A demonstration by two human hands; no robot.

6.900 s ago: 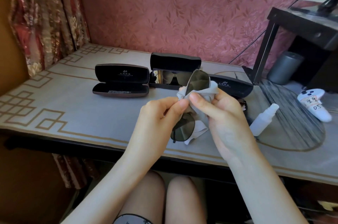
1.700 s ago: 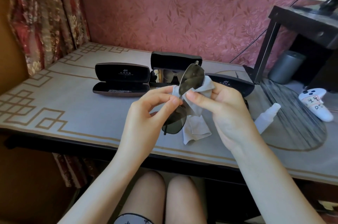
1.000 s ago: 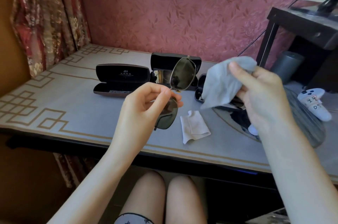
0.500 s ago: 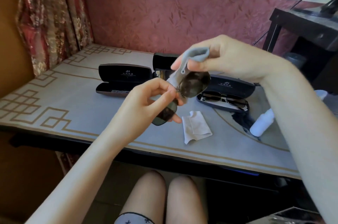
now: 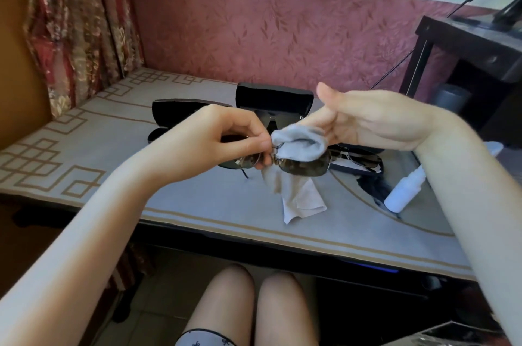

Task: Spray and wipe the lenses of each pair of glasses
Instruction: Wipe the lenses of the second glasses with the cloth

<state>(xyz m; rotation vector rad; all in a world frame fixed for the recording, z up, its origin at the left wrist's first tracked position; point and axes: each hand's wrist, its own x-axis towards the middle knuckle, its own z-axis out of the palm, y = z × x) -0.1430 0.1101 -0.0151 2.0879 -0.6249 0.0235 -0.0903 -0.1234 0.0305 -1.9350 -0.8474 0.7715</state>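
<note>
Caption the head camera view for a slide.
Left hand pinches sunglasses at the bridge; right hand presses a grey cloth on one lens.

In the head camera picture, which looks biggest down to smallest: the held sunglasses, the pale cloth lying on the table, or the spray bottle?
1. sunglasses: widest, though held nearer the camera, which enlarges them
2. pale cloth
3. spray bottle: smallest

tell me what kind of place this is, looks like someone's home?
Probably a room in a home rather than a shop: a floral curtain hangs at the left, leaf-patterned red wallpaper covers the wall, and the table wears a decorative cloth, with a dark stand beside it.
</note>
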